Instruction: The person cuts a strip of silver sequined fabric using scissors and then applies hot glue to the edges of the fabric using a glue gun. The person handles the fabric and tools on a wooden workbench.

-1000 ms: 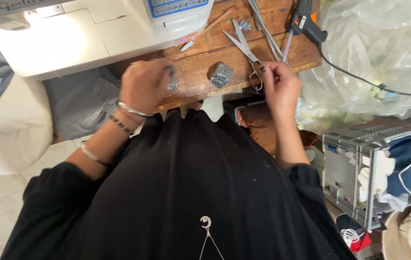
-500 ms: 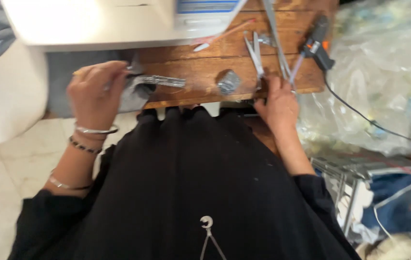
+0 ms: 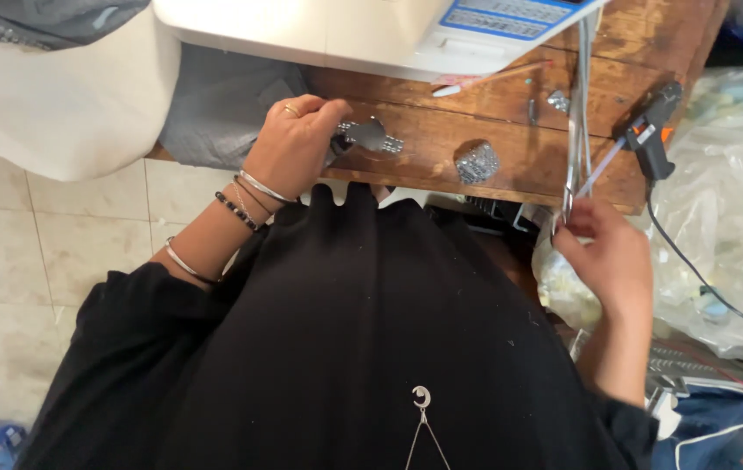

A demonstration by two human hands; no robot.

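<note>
My left hand (image 3: 295, 144), with a ring and several bracelets, pinches one end of a small dark piece with a strip of shiny stones (image 3: 371, 137) lying on the wooden table (image 3: 511, 165). My right hand (image 3: 608, 257) is off the table's front edge and holds the handles of long metal scissors (image 3: 577, 130), whose blades point away over the table. A small round cluster of shiny stones (image 3: 477, 162) lies on the wood between the hands.
A white sewing machine (image 3: 371, 30) stands at the back. Grey fabric (image 3: 219, 109) hangs left of it. A black glue gun (image 3: 650, 130) with a cord sits at the table's right edge, beside clear plastic bags (image 3: 728, 200). A pen (image 3: 485, 80) lies near the machine.
My right hand has drawn back off the table edge with the scissors. My left hand has stayed on the stone strip. The view has shifted.
</note>
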